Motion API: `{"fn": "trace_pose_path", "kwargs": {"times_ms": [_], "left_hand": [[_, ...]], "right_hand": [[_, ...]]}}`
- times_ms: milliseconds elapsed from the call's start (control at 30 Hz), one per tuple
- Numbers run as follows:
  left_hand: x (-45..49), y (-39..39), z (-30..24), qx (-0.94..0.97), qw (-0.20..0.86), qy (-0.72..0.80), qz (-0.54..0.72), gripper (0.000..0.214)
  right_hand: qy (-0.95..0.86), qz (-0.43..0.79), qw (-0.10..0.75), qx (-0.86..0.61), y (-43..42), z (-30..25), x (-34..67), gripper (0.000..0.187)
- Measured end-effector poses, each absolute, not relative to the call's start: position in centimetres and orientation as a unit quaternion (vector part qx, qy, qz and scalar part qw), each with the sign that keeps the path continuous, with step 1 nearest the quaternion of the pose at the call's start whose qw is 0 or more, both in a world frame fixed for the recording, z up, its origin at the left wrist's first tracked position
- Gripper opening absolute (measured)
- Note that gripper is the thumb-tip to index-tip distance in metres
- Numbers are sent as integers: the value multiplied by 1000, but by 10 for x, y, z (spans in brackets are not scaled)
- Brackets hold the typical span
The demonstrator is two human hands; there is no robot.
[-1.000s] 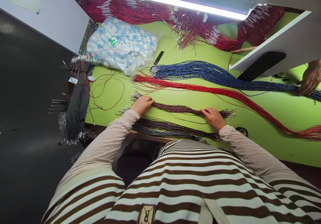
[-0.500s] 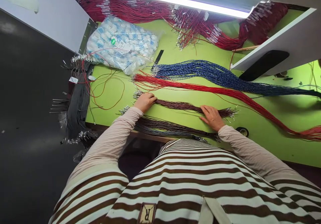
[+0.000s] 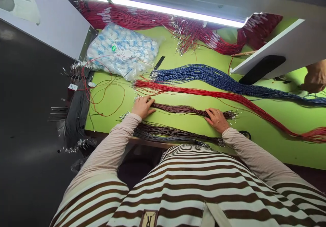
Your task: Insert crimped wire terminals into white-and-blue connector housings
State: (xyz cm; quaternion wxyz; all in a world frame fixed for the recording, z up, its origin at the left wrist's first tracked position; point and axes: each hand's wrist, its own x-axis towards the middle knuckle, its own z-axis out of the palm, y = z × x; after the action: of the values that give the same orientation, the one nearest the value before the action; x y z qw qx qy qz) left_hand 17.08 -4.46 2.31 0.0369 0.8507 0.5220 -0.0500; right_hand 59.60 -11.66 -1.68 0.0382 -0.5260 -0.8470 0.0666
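A bundle of thin dark brown wires with metal terminals at its ends lies across the green table. My left hand is curled over its left end, the thumb apart from the fingers and the terminals partly covered. Near the right end my right hand wraps over the same bundle, thumb on the near side; terminals stick out beyond it. Closer to my body lies another bundle of brown and grey wires. Just beyond the held bundle runs a long red wire bundle.
A blue wire bundle lies farther back, beside a clear bag of white connectors. Grey wires hang over the left edge. A black tape roll sits by my right sleeve. Another person's hand is at the right edge.
My left hand has slid left toward the bundle's end, its thumb now farther from the fingers. My right hand stays nearly in place. Another person's hand has come into view at right.
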Motion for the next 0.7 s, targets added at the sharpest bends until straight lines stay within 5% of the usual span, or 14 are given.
{"fn": "trace_pose_path", "kwargs": {"times_ms": [467,700], "left_hand": [[162,-42,16,873,60,482,-49,45],[152,-38,-3,890,90,446,-19,46]], "right_hand": [[-827,123,51,-546,-115,-1,598,53],[-689,77,32,-720,-98,18,687,43]]}}
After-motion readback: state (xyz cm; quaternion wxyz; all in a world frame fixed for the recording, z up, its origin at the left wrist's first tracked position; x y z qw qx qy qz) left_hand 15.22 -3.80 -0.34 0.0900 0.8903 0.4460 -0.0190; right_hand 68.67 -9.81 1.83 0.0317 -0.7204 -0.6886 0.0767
